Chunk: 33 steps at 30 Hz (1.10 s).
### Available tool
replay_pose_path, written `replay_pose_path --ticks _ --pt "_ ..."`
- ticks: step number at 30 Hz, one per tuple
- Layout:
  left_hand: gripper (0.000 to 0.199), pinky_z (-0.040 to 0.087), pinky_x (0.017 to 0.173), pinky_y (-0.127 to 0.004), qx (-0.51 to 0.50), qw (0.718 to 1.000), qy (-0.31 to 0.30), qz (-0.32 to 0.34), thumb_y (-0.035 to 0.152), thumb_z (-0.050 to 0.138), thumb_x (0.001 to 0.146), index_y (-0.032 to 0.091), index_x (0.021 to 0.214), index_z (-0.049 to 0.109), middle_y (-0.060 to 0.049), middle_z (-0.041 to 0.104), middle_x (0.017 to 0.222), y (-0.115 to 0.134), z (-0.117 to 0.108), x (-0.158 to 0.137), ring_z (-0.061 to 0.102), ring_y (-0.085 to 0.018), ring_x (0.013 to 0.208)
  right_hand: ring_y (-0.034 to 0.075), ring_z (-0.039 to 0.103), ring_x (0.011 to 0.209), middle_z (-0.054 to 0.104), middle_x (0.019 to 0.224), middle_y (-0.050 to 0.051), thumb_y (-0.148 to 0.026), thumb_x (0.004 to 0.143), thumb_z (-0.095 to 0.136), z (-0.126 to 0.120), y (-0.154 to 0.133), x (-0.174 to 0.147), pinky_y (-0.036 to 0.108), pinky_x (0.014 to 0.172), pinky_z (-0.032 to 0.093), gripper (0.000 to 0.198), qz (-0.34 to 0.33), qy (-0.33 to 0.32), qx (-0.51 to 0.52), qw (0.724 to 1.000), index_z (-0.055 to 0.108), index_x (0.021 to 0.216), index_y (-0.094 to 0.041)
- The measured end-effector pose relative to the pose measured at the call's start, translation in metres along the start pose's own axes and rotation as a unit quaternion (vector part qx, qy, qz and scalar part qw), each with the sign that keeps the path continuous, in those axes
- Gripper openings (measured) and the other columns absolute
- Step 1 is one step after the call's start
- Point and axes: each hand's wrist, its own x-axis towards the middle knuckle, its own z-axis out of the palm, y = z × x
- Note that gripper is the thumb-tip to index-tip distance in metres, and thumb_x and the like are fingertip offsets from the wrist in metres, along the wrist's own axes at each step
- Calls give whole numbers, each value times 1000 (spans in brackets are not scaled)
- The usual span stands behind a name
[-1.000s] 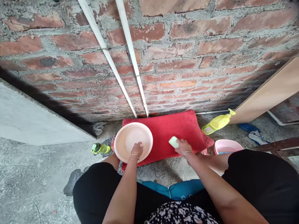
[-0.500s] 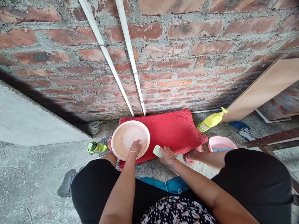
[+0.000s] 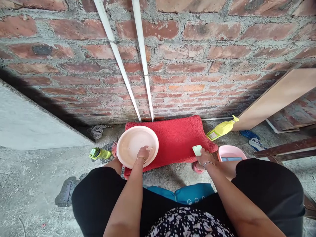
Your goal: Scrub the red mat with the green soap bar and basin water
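A pale pink basin (image 3: 120, 148) with water in it stands on the left part of a red textured mat (image 3: 176, 138). My left hand (image 3: 143, 152) is inside the basin at its right side, fingers loosely stretched and holding nothing that I can see. Over the right end of the mat, my right hand (image 3: 205, 156) grips a flat, pale green, rounded piece (image 3: 197, 150) by its near end. A small hole shows near its far end; its underside is hidden.
A yellow pump bottle (image 3: 221, 129) stands right of the mat, with a pink tub (image 3: 231, 151) nearer to me. A green bottle (image 3: 99, 153) is at the left. Behind rises a brick wall (image 3: 185, 67) with two white pipes (image 3: 145, 79). A board (image 3: 278, 98) leans at the right.
My right hand has moved right along the mat with the pale green piece, away from the basin. My left hand stays in the basin. The view has shifted slightly.
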Motion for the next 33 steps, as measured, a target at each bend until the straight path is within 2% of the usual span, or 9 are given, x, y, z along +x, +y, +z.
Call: replay_pose_path --ticks 3,6,9,11,14,20,23,29,33 --pt "46 53 113 -35 1 1000 2 -17 18 59 100 18 145 70 -15 77 144 -1 -2 -3 69 -28 138 35 64 128 66 142 22 -29 93 72 9 -47 -13 40 98 48 55 -143 -9 -31 989 64 146 -17" --pt "49 53 113 -35 6 1000 4 -30 17 57 100 17 148 67 -16 75 147 -3 -5 -7 69 -27 138 33 60 133 65 145 16 -25 88 75 29 -107 -30 39 107 45 58 -269 -33 -63 961 65 145 -22" --pt "49 51 114 -36 14 999 5 -34 19 56 102 16 150 66 -18 72 151 -4 -8 -11 67 -27 141 31 56 138 63 148 13 -23 87 74 42 -153 -42 39 113 41 56 -329 -47 -79 940 67 142 -26" --pt "48 51 114 -36 19 999 4 -34 20 56 103 16 149 66 -18 72 150 -2 -11 -12 66 -28 142 29 55 138 63 149 13 -22 88 73 43 -167 -43 39 114 40 55 -347 -53 -90 932 66 142 -26" --pt "47 50 115 -36 24 999 -1 -32 20 57 103 17 149 66 -18 71 152 2 -14 -14 65 -28 143 29 56 136 63 150 13 -26 91 71 32 -160 -32 39 110 42 55 -319 -49 -93 942 64 146 -25" --pt "47 52 112 -35 32 999 -14 -38 21 54 104 18 149 65 -18 74 146 5 -13 -14 69 -27 138 34 60 129 63 145 21 -35 98 65 11 -111 -9 39 97 47 55 -141 -19 -55 988 61 150 -19" --pt "47 52 111 -35 38 998 -16 -40 20 52 103 18 149 66 -18 74 146 5 -11 -13 70 -28 135 36 59 129 64 143 20 -36 94 70 20 -118 -17 40 96 48 53 -173 -24 -42 984 66 145 -22" --pt "51 51 112 -35 51 998 -10 -37 20 51 104 17 153 63 -19 71 151 -1 -7 -13 68 -27 138 31 58 132 62 146 14 -30 89 75 47 -171 -42 40 106 46 54 -299 -51 -38 952 66 142 -27" --pt "51 52 112 -35 56 998 -1 -26 20 51 102 16 151 64 -19 73 147 -5 -4 -10 68 -27 138 32 59 132 64 147 13 -26 91 73 32 -152 -22 40 105 46 49 -269 -30 -26 962 69 140 -30"
